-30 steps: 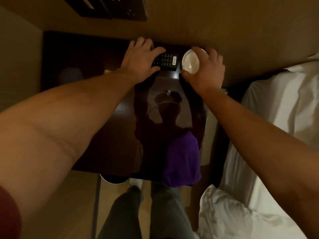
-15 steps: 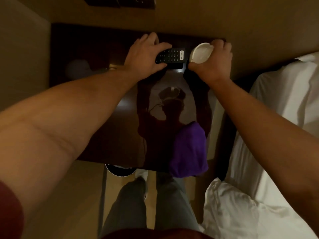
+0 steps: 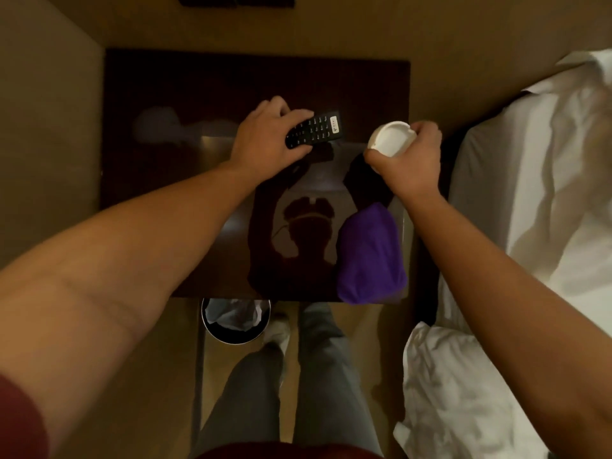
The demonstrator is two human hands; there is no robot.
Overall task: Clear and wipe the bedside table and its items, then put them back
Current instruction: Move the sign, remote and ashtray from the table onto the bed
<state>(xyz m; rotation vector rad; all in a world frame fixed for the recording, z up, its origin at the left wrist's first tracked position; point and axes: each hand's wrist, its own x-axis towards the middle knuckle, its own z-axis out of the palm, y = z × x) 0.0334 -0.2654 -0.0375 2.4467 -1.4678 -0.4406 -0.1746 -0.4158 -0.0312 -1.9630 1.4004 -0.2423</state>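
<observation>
— Remote was gripped in the left hand, fingers curled over its near end, low over the dark surface. What did the right hand hold?

— A white ashtray, tilted, pinched by its rim near the surface's right edge, just beyond the purple cloth.

— Risk?

— That rim pinch looked thin; the ashtray could slip and hit the surface. Both forearms reached forward, wrists bent down.

Table left half lies open — purple cloth blocks right-front corner.
</observation>
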